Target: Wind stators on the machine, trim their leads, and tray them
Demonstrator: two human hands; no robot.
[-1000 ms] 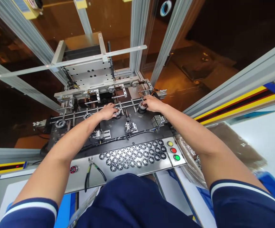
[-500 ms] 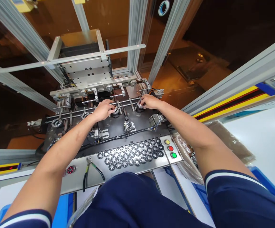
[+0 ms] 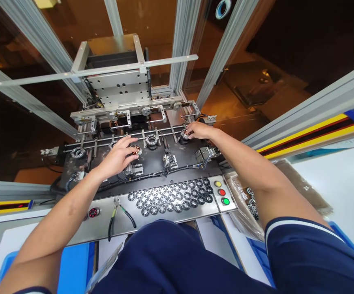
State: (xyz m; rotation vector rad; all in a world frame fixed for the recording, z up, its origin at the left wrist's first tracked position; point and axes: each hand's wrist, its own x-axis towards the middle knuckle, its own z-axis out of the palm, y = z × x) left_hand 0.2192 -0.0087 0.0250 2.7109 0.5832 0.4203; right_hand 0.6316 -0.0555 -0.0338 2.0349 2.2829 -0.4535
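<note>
My left hand (image 3: 119, 154) holds a small motor stator (image 3: 137, 151) with copper windings between thumb and fingers, raised over the black machine bed. To its right, a round metal holder (image 3: 151, 141) shows an open centre. My right hand (image 3: 198, 130) has its fingers closed around a second copper-wound stator (image 3: 186, 132), which sits at the rightmost round holder (image 3: 184, 141). The fingers partly cover that stator. At the far left of the bed is another ring holder (image 3: 78, 152); one more beside my left hand is mostly hidden.
Several black-and-silver round cores (image 3: 164, 199) lie in rows on the steel ledge. Cutting pliers (image 3: 118, 214) and a dark red round part (image 3: 94, 212) lie left of them. Yellow, red and green buttons (image 3: 222, 192) are at right, near a plastic bag (image 3: 241, 204) of cores.
My left hand has lifted a stator out of the middle holder and moved it left and toward me. My right hand stays at the right holder. The view has shifted slightly.
</note>
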